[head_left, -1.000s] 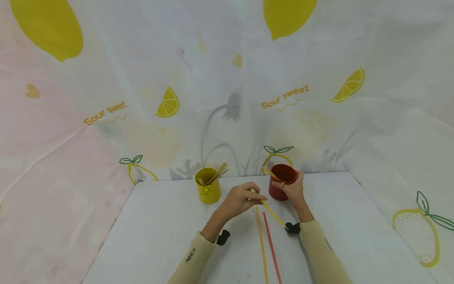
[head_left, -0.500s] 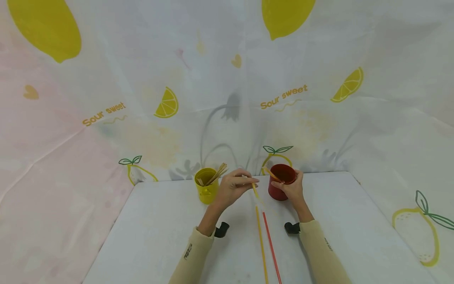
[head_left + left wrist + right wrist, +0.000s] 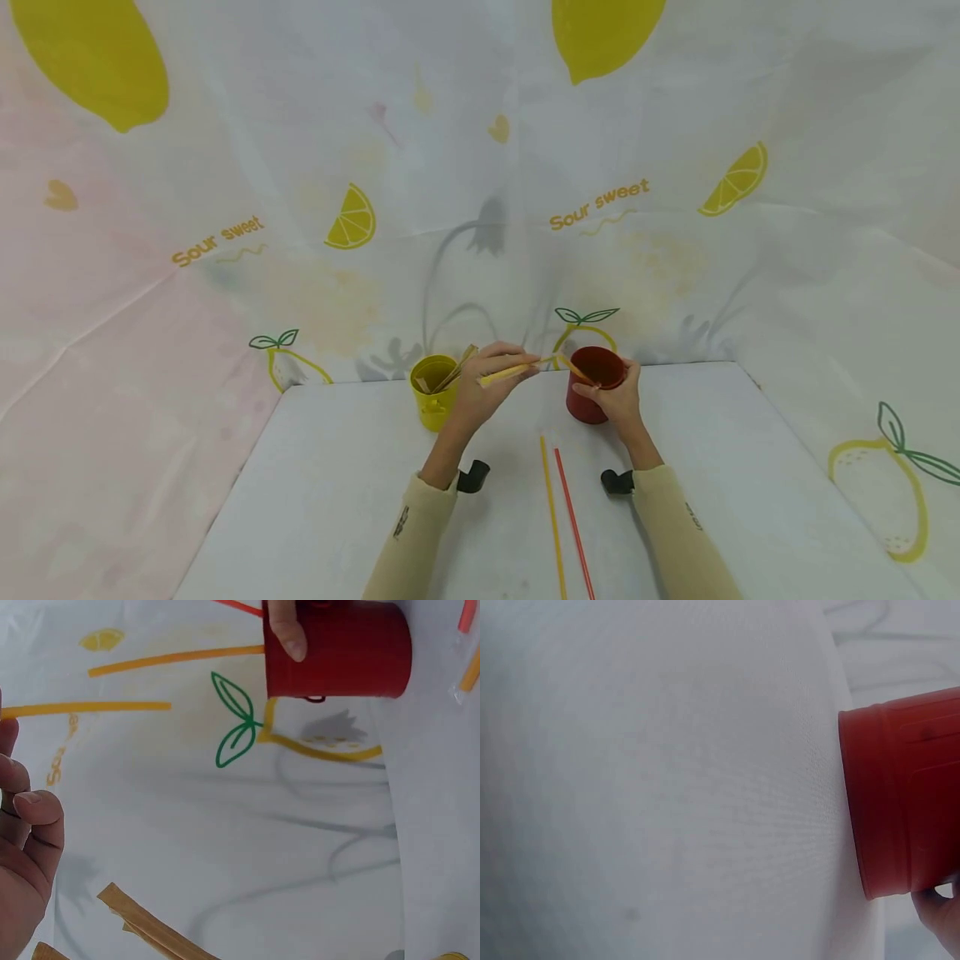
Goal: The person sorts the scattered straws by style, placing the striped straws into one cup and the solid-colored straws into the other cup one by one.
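Observation:
My left hand (image 3: 480,396) pinches a yellow straw (image 3: 504,375) above the table, between the two pails. In the left wrist view that straw (image 3: 97,709) points toward the red pail (image 3: 337,652), its tip apart from it. Fingers and thumb of my right hand (image 3: 621,402) grip the red pail (image 3: 581,407) at its side and rim. An orange straw (image 3: 180,658) and a red straw (image 3: 238,607) stick out of that pail. In the right wrist view the pail (image 3: 900,795) shows its lower side, and most of the hand is hidden.
A yellow pail (image 3: 432,412) holding several thin brown paper-wrapped sticks (image 3: 161,930) stands beside my left hand. On the white table (image 3: 315,500) lie a yellow straw (image 3: 552,508) and a red straw (image 3: 573,517). A printed cloth (image 3: 420,283) rises behind the table.
My left hand has moved up and away from the table with the yellow straw, turning it from slanting downward to nearly level. The right hand and red pail stay in place.

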Available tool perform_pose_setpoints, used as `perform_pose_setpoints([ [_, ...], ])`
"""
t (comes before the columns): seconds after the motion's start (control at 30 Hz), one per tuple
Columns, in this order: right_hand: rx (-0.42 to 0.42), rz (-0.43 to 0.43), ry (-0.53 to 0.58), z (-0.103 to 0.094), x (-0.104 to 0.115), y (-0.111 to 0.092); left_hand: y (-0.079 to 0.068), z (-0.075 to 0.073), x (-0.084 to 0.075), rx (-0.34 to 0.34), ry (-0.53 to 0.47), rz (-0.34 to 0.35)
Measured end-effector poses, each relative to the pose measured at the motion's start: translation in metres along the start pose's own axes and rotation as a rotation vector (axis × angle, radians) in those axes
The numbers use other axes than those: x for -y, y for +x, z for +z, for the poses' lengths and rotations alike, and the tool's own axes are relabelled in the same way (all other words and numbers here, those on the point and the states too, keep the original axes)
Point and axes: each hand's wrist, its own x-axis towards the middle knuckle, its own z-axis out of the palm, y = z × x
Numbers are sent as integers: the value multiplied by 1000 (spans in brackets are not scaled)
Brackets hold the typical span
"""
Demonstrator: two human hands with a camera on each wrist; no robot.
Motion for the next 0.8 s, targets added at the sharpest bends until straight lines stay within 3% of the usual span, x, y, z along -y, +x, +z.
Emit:
perform_pose_setpoints([
  [0.23,-30,-6,-1,-1,-26,15,4,8,5,-84,15,-129],
  [0.37,-39,-20,-4,0,-29,17,7,12,7,-143,58,-144],
  [0.47,-35,-15,-4,0,-25,15,8,16,11,-179,57,-143],
  [0.67,6,-4,9,0,7,-1,8,25,15,-232,101,-171],
  [0.8,-4,2,8,0,6,-1,8,30,19,-244,139,-186],
])
